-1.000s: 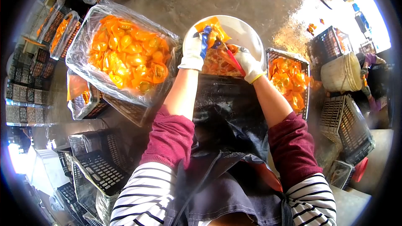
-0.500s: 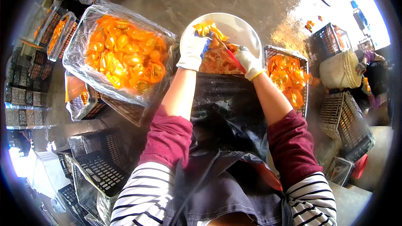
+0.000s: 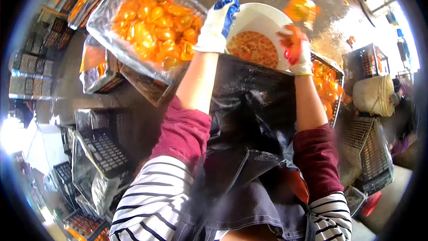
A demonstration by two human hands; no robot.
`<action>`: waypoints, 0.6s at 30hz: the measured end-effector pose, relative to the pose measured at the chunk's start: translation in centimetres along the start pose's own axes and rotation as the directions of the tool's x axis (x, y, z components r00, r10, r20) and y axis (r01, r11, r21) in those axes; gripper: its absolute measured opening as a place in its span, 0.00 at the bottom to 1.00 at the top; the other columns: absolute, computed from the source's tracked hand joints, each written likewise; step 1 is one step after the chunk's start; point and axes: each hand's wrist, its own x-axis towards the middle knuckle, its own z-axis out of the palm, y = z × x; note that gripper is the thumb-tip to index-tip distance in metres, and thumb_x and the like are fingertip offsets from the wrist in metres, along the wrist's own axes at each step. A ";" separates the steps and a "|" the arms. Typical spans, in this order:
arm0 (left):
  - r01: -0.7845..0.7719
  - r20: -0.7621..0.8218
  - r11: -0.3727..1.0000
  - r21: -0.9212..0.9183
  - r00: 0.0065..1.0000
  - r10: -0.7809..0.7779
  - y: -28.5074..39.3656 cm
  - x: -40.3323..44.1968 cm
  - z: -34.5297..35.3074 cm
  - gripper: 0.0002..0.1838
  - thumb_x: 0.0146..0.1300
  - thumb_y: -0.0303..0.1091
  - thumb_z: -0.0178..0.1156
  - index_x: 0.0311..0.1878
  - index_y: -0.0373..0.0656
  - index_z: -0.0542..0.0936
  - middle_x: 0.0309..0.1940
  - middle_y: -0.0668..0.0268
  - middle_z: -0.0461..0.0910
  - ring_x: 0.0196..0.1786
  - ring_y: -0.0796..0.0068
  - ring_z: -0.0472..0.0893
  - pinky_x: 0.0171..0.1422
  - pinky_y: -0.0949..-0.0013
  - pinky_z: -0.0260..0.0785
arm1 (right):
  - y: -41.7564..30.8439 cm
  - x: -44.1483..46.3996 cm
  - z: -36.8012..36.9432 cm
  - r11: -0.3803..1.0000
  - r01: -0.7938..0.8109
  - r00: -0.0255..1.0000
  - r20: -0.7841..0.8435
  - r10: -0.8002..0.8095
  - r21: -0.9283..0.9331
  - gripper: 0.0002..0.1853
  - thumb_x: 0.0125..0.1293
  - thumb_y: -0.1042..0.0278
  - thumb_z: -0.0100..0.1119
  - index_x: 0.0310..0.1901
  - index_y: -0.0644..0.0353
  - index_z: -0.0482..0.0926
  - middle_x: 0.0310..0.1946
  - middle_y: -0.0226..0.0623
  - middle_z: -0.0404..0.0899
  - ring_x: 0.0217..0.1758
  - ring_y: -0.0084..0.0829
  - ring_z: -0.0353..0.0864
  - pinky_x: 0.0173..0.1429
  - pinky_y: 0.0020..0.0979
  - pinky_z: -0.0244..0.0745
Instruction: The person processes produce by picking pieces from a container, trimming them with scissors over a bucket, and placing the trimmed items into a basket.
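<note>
My left hand (image 3: 218, 24), in a white glove with a blue palm, is at the left rim of a white bucket (image 3: 281, 15). Its fingers look loosely bent, with nothing visible in them. My right hand (image 3: 295, 47), in a white and orange-red glove and blurred, is over the bucket's right rim, closed around a red-handled tool (image 3: 288, 56) whose blade I cannot make out. Just beyond its fingers is a blurred orange packet (image 3: 302, 10); whether they touch it is unclear. Wet orange-pink pieces (image 3: 252, 48) lie in the bucket.
A plastic-lined crate (image 3: 100, 22) heaped with orange packets (image 3: 154, 27) stands left of the bucket. Another crate (image 3: 339, 73) with orange wrappers (image 3: 325, 85) is at right. Farther right are a cream bucket (image 3: 372, 94) and black crates (image 3: 373, 151); more crates (image 3: 107, 149) stand lower left.
My hands have moved apart, the left to the bucket's left rim, the right outward to the right. The orange packet has gone from between them to beyond the right hand. The view has shifted.
</note>
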 end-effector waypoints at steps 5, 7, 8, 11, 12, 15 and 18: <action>0.116 -0.077 0.926 0.359 0.993 -0.094 0.9 -3.3 -7.5 0.24 0.61 0.44 0.62 0.56 0.39 0.77 0.49 0.56 0.80 0.53 0.64 0.78 0.56 0.66 0.70 | -1.1 -0.7 -1.7 0.892 0.057 0.924 -0.363 0.123 0.448 0.33 0.67 0.41 0.51 0.59 0.64 0.62 0.56 0.52 0.74 0.52 0.42 0.78 0.54 0.41 0.73; 0.247 -0.062 0.675 0.695 0.956 -0.286 1.8 -6.2 -8.5 0.33 0.57 0.54 0.63 0.59 0.40 0.74 0.55 0.51 0.77 0.57 0.57 0.77 0.60 0.62 0.68 | -0.4 -0.6 -2.8 0.871 0.038 0.948 -0.295 0.124 0.489 0.33 0.66 0.41 0.54 0.57 0.64 0.63 0.55 0.52 0.74 0.52 0.43 0.77 0.54 0.41 0.73; 0.267 -0.020 0.459 0.847 0.880 -0.475 5.1 -7.1 -7.7 0.40 0.56 0.59 0.62 0.64 0.40 0.69 0.61 0.50 0.72 0.61 0.54 0.73 0.65 0.59 0.65 | -0.9 -1.0 -1.9 0.872 0.034 0.941 -0.311 0.137 0.489 0.30 0.65 0.42 0.55 0.53 0.63 0.64 0.53 0.51 0.75 0.50 0.43 0.78 0.53 0.41 0.73; 0.043 0.016 0.119 0.992 0.889 -0.458 -3.1 -9.7 -9.3 0.41 0.55 0.56 0.62 0.68 0.43 0.64 0.66 0.53 0.67 0.66 0.55 0.69 0.68 0.58 0.62 | -1.0 -1.3 -0.9 0.904 -0.019 0.971 -0.208 0.118 0.427 0.27 0.66 0.46 0.57 0.52 0.63 0.66 0.50 0.52 0.77 0.48 0.43 0.78 0.52 0.40 0.74; 0.029 0.023 0.109 0.994 0.890 -0.454 -3.9 -9.4 -9.3 0.39 0.55 0.55 0.62 0.67 0.44 0.65 0.65 0.53 0.68 0.65 0.56 0.70 0.67 0.57 0.62 | -1.1 -1.5 -0.1 0.903 -0.025 0.974 -0.194 0.119 0.428 0.27 0.65 0.47 0.57 0.52 0.63 0.66 0.49 0.53 0.77 0.46 0.43 0.78 0.50 0.39 0.74; -0.001 0.068 0.161 0.987 0.909 -0.410 -6.9 -8.8 -10.6 0.31 0.58 0.51 0.59 0.63 0.47 0.71 0.57 0.54 0.75 0.57 0.55 0.76 0.62 0.56 0.67 | -1.1 -1.9 0.2 0.943 -0.065 0.993 -0.075 0.094 0.325 0.27 0.64 0.49 0.60 0.52 0.64 0.66 0.47 0.54 0.77 0.46 0.44 0.79 0.45 0.37 0.76; 0.022 0.081 0.361 0.932 0.960 -0.269 -8.5 -8.6 -12.5 0.24 0.62 0.52 0.55 0.55 0.48 0.77 0.47 0.51 0.80 0.50 0.53 0.79 0.54 0.57 0.70 | -0.5 -1.2 0.1 0.968 -0.053 0.997 -0.049 0.067 0.247 0.27 0.64 0.52 0.61 0.53 0.65 0.65 0.46 0.54 0.78 0.46 0.44 0.80 0.44 0.39 0.77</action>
